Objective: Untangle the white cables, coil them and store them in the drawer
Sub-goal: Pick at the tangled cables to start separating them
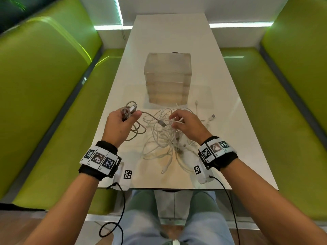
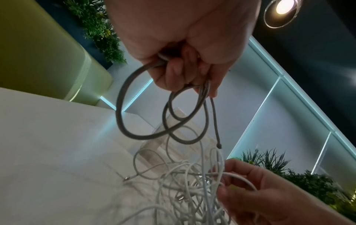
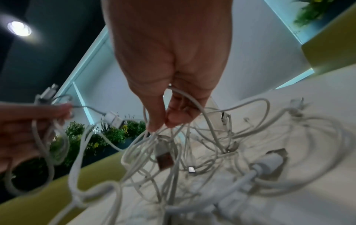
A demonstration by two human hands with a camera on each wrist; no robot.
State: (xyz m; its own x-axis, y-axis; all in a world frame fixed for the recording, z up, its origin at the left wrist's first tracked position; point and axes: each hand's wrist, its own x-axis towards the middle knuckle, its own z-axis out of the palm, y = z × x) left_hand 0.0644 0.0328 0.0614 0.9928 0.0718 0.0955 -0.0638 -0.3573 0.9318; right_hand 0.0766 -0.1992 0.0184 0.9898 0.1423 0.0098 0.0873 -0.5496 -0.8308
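A tangle of white cables (image 1: pixel 164 138) lies on the white table (image 1: pixel 230 138) in front of me. My left hand (image 1: pixel 122 121) grips a few loops of one braided cable (image 2: pixel 134 120), its plug end (image 1: pixel 133 108) sticking up above the fingers. That cable's other plug (image 1: pixel 161 123) hangs between my hands. My right hand (image 1: pixel 184 122) pinches thin strands (image 3: pixel 185 100) lifted from the tangle, thumb against fingertips. The translucent drawer unit (image 1: pixel 168 76) stands behind the cables with all its drawers closed.
Green padded benches (image 1: pixel 44 103) run along both sides of the table. Loose plug ends (image 1: pixel 211 117) lie to the right of the tangle. Wrist-camera leads (image 1: pixel 122 209) hang off the near table edge above my knees.
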